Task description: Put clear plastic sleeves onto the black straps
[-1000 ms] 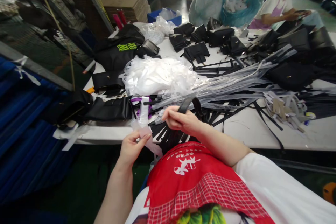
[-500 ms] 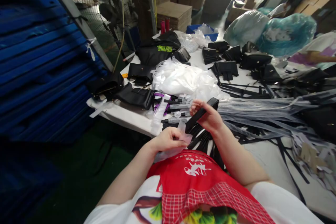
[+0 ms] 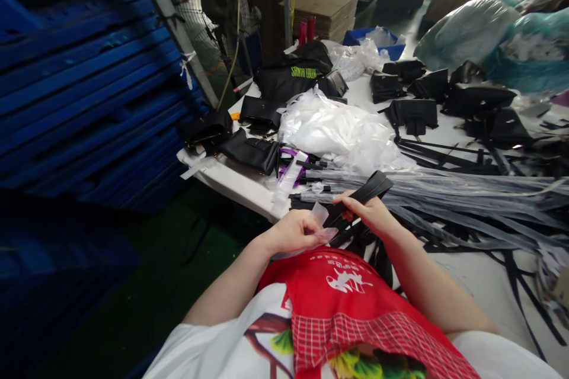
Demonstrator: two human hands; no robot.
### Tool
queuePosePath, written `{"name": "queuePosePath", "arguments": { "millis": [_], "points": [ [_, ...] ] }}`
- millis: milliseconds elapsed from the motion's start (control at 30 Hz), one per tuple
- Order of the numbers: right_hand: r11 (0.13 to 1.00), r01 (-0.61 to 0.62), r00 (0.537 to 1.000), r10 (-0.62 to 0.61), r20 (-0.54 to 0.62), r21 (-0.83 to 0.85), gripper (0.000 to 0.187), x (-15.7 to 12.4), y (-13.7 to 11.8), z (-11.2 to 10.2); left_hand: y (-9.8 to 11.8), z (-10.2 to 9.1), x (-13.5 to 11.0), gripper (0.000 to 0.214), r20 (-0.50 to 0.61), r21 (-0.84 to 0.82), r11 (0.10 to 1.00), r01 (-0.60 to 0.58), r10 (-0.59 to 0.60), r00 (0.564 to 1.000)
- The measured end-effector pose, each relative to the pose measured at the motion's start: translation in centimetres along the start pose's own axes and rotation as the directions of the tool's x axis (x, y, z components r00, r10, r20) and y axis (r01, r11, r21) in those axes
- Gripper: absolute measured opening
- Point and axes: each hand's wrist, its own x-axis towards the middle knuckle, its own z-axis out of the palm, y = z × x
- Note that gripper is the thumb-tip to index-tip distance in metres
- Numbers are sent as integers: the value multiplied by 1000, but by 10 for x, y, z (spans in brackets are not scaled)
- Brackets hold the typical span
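Note:
My right hand (image 3: 371,215) grips a folded black strap (image 3: 365,192) just above the near edge of the white table (image 3: 233,180). My left hand (image 3: 296,232) pinches a thin clear plastic sleeve (image 3: 320,213) right beside the strap's end, close to my red apron. More black straps (image 3: 444,157) and long clear plastic sleeves (image 3: 466,195) lie spread on the table behind my hands.
A heap of white plastic bags (image 3: 338,130) and several black pouches (image 3: 253,151) cover the table's left part. Blue stacked panels (image 3: 84,89) stand on the left. Cardboard stacks (image 3: 326,6) and big bagged bundles (image 3: 466,29) are at the back.
My view has swung left and lowered. Both hands came together near my apron, the right hand tilting the strap flatter and the left hand bringing the clear sleeve up to it.

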Motion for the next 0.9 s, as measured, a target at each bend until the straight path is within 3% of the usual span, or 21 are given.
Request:
{"name": "queuePosePath", "arguments": {
  "millis": [67,167,300,367,633,900],
  "points": [
    [994,37,999,-36,12,-101,45,-4,-2,3,2,-3,-2,30,-63,137,990,-22,30,998],
    [985,105,975,-129,-178,-138,47,-4,-4,-3,2,-10,-10,25,-200,256,966,22,31,979],
    [954,298,826,-239,-510,35,50,4,-11,-21,-5,-14,-22,26,-202,277,955,110,-54,978],
    [910,394,758,-241,-606,130,53,6,-18,-26,-8,-11,-25,26,-178,287,951,114,-64,982],
    [837,524,720,-337,-606,158,53,0,-40,-16,-1,4,-19,24,-69,335,938,86,-67,995],
    [844,528,714,-384,-586,90,53,1,-36,-15,0,4,-21,28,-53,299,951,83,-70,996]
  ]
}}
